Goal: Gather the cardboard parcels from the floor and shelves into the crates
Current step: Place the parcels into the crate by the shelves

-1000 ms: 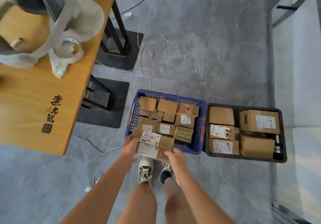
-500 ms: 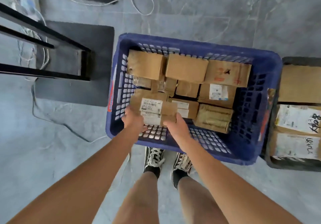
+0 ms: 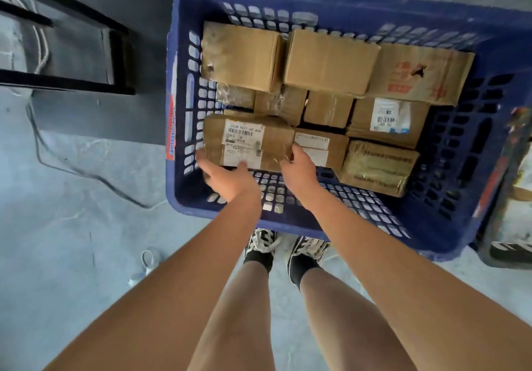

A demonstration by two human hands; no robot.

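Left hand [image 3: 227,179] fingers spread loose along the near-left edge of the labelled parcel [image 3: 249,141], touching it, not rly curled round. Right hand [image 3: 298,169] w/ thumb and fingers pinching the parcel's right end. Parcel sits inside the blue crate [image 3: 184,195], near-left corner, just beside a smaller box w/ white labels [image 3: 321,147]. More cardboard boxes [image 3: 331,61] fill the crate's far side. Black table base [image 3: 95,54] is left of the crate, a dark crate [image 3: 506,255] touches its right side. Sneakers [image 3: 263,244] just below the crate's near wall.
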